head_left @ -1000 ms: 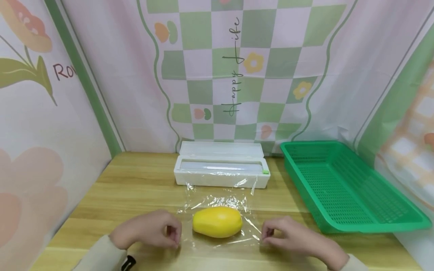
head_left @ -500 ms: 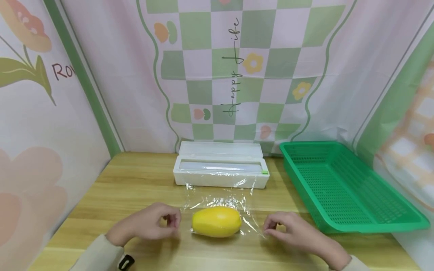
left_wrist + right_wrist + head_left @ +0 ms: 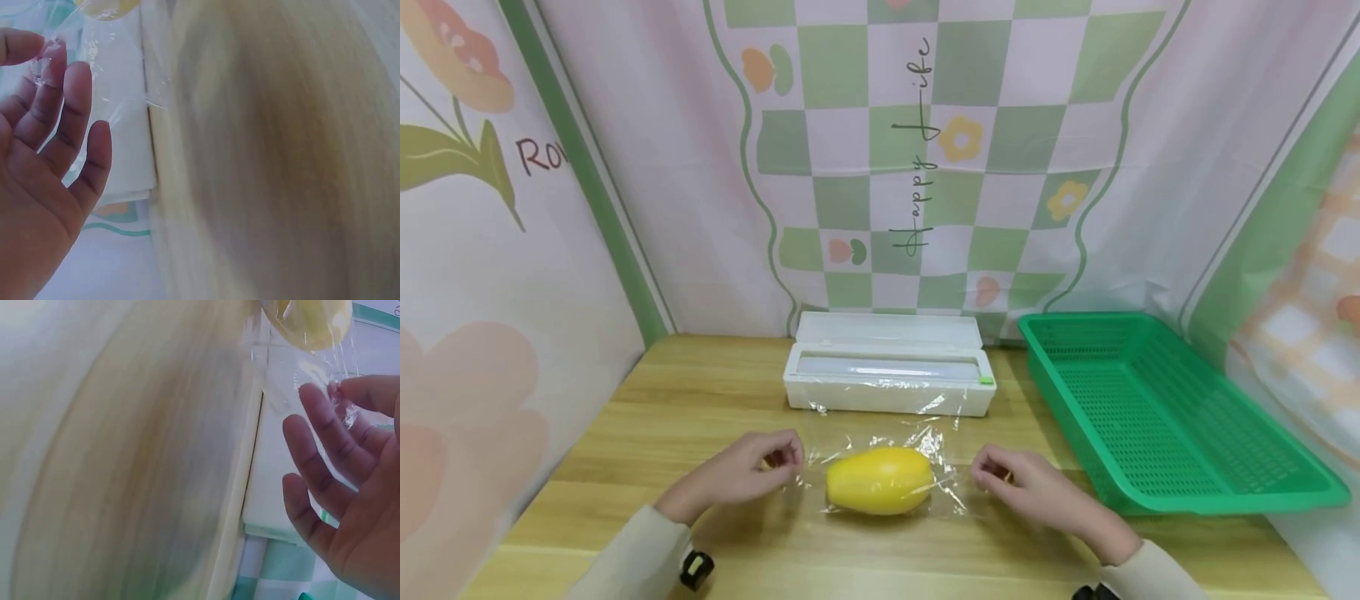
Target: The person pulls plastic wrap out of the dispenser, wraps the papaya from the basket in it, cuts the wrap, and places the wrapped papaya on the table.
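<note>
A yellow oval fruit (image 3: 880, 482), much like a papaya, lies on the table with clear cling film (image 3: 946, 493) around it. The film runs back to a white cling film box (image 3: 891, 397) with its lid raised. To the fruit's left, my left hand (image 3: 747, 468) pinches one side of the film; thumb and fingertips meet on a crumpled bit of film (image 3: 42, 70) in the left wrist view. Right of the fruit, my right hand (image 3: 1028, 483) pinches the other side, and the right wrist view shows bunched film (image 3: 349, 415) at its fingertips. Film covers part of the fruit's front.
A green plastic basket (image 3: 1157, 417) stands on the right side of the wooden table (image 3: 700, 392). Behind the box hangs a checked, printed cloth (image 3: 901, 192). Similar cloth covers both sides.
Both hands have moved away from the table's front edge, toward the box, bringing the near end of the cling film up over the fruit. The fruit has shifted slightly back.
</note>
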`<state>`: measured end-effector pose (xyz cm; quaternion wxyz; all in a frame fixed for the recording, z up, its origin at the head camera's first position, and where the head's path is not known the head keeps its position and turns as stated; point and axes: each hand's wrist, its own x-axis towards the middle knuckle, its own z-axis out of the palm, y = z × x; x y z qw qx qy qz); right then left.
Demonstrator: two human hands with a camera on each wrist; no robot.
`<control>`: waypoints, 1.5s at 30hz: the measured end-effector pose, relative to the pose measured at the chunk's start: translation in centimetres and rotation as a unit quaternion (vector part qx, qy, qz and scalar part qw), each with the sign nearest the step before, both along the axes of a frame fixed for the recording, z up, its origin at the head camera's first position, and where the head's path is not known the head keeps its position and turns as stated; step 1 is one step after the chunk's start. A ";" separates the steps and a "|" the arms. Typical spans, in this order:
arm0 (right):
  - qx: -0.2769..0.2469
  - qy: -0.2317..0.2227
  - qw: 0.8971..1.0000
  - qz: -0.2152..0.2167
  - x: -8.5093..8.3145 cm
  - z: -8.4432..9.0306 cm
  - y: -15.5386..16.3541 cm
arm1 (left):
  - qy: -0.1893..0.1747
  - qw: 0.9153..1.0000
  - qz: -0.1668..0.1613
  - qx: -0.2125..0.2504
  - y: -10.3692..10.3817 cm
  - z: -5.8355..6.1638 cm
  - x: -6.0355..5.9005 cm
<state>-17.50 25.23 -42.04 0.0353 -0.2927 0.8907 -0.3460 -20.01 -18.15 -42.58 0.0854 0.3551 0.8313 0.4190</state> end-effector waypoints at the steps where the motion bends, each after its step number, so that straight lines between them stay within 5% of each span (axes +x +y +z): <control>1: 0.003 -0.003 1.000 -0.005 -0.2 -0.1 -0.1 | -0.004 1.000 0.007 0.001 0.0 -0.1 -0.2; 9: 0.008 -0.023 0.999 -0.028 -1.5 -1.0 -0.6 | -0.029 0.997 0.064 0.010 0.1 -1.3 -1.4; 15: 0.002 -0.049 0.998 -0.044 -2.5 -1.5 -0.6 | -0.015 0.996 0.087 0.007 0.2 -2.1 -2.3; 18: -0.011 -0.073 0.996 -0.043 -2.8 -1.7 -0.7 | -0.008 0.997 0.079 0.019 0.3 -2.4 -2.5; 25: -0.037 -0.094 0.994 -0.032 -2.9 -1.6 -0.9 | 0.042 0.998 -0.006 0.035 1.1 -2.1 -2.9; 32: -0.058 -0.123 0.990 -0.039 -2.7 -0.9 -0.8 | 0.043 0.999 0.003 0.012 1.7 -1.6 -2.5; 35: -0.050 -0.086 0.992 -0.082 -2.6 -0.7 -0.8 | 0.069 0.997 0.024 -0.002 2.0 -1.5 -2.3; 39: -0.035 0.046 0.989 -0.136 -2.1 -0.3 -1.6 | 0.132 0.989 0.056 -0.023 2.9 -1.2 -1.8; 42: -0.030 0.135 0.984 -0.111 -1.4 0.2 -3.3 | 0.177 0.981 0.060 -0.045 4.0 -0.6 -1.3; 45: -0.017 0.172 0.983 -0.060 -0.7 0.6 -5.2 | 0.192 0.977 0.053 -0.076 5.2 -0.2 -0.8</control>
